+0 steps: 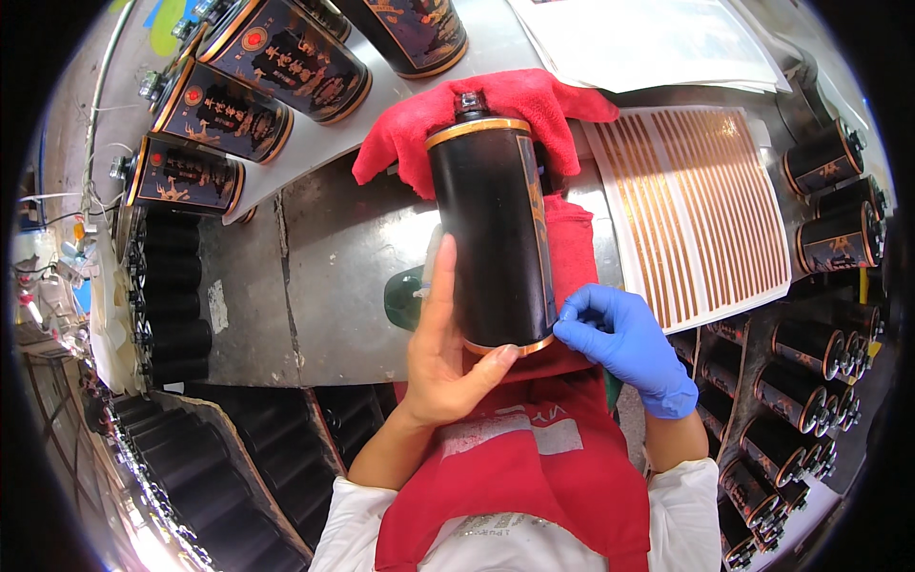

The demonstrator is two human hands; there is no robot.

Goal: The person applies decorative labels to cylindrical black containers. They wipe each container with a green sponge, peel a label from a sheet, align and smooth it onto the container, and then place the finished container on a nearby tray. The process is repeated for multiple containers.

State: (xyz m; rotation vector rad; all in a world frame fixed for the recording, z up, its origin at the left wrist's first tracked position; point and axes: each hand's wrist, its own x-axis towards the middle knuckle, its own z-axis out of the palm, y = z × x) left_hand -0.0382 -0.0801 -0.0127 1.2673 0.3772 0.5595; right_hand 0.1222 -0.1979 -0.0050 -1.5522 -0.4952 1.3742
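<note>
A large black bottle (488,234) with gold bands at both ends lies in front of me, its clear stopper pointing away. A printed gold design shows along its right edge. My bare left hand (440,367) steadies it, fingers along the left side and thumb against the gold-banded base. My right hand (624,348), in a blue glove, is closed in a pinch at the base's right edge; whatever is between its fingertips is too small to make out. Under the stopper end lies a bunched red cloth (405,138). Another red cloth (572,243) is beside the bottle.
To the right lies a white sheet of gold strips (696,205). Decorated bottles (224,110) stand at the back left. Rows of plain black bottles (176,286) line the left, and more decorated ones (791,396) fill the right. White papers (648,43) lie at the back.
</note>
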